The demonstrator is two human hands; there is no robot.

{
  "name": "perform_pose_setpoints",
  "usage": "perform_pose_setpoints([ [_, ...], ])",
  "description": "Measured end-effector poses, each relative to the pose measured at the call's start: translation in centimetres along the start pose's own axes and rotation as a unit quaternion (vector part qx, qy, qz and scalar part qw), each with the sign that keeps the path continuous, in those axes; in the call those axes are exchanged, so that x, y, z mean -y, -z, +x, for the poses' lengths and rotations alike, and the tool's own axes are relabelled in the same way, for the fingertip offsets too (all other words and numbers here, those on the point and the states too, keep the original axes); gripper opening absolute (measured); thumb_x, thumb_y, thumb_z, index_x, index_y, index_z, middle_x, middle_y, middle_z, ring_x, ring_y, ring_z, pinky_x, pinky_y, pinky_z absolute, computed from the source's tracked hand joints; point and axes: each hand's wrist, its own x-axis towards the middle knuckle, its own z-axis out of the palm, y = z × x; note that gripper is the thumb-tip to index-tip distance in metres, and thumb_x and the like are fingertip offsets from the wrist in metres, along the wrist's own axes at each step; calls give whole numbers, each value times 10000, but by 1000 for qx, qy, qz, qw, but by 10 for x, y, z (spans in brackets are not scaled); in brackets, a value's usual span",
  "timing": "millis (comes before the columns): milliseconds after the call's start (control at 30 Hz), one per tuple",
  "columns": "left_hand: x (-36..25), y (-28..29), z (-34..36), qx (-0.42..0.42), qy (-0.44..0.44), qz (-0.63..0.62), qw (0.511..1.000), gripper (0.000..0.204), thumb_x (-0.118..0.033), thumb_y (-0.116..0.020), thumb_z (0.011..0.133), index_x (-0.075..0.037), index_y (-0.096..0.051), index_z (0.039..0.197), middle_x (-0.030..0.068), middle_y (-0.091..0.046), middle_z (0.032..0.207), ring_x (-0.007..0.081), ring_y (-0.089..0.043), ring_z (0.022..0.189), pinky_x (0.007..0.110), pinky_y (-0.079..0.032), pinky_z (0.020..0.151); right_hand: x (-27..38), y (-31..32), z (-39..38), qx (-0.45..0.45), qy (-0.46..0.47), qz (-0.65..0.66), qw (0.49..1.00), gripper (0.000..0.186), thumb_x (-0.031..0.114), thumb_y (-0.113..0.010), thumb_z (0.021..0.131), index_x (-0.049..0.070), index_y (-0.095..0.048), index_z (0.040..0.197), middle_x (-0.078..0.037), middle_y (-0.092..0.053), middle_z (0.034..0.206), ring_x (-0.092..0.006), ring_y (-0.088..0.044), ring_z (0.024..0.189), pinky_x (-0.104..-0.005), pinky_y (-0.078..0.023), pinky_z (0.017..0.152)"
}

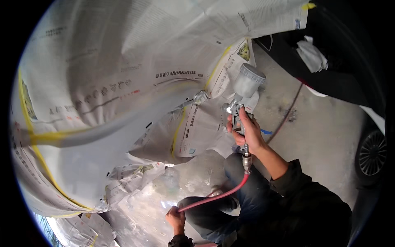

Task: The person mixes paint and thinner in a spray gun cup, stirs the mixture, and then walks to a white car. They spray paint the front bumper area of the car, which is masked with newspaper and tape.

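My right hand is wrapped round the handle of a metal spray gun. A cloudy plastic cup with a grey lid sits on top of the gun, tilted. The gun's nozzle points left, toward a pale car panel framed by newspaper and yellow tape. From the fitting under the handle a red air hose curves down and left. My left hand is closed round that hose, low in front of my bent knees. Any spray from the nozzle cannot be made out.
Newspaper sheets cover the upper left, edged with yellow masking tape. Another dark car part with crumpled white paper on it stands at upper right. A car wheel is at far right. Stained concrete floor lies between.
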Motion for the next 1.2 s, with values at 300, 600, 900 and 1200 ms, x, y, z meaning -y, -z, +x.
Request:
perform_pose_setpoints([
  [300, 0, -68, 1, -180, -42, 22, 983, 438, -202, -788, 741, -41, -448, 515, 154, -466, 486, 331, -401, 423, 397, -330, 433, -56, 51, 46, 27, 93, -24, 995, 547, 585, -385, 970, 63, -536, 1032, -69, -570, 774, -66, -348, 387, -221, -261, 364],
  [600, -2, -77, -45, -222, 35, 67, 972, 415, -203, -789, 737, -56, -460, 531, 121, -496, 504, 324, -487, 452, 415, -360, 445, -64, 45, 71, 131, 48, 66, 988, 570, 642, -456, 917, 77, -517, 962, 4, -489, 649, -54, -335, 398, -224, -259, 383],
  [900, -6, -81, -41, -235, 39, 123, 964, 445, -236, -773, 767, -69, -435, 530, 108, -488, 499, 311, -493, 451, 407, -358, 446, -71, 43, 79, 0, 65, 3, 998, 577, 625, -465, 923, 50, -488, 955, 19, -433, 613, -56, -340, 404, -225, -270, 378],
  [1200, -8, -77, -36, -249, 38, 98, 963, 428, -213, -756, 784, -70, -440, 533, 114, -486, 499, 308, -483, 444, 396, -353, 443, -35, 0, 41, 133, 97, -47, 985, 563, 616, -448, 936, 55, -492, 928, 26, -431, 625, -51, -332, 419, -222, -267, 400],
])
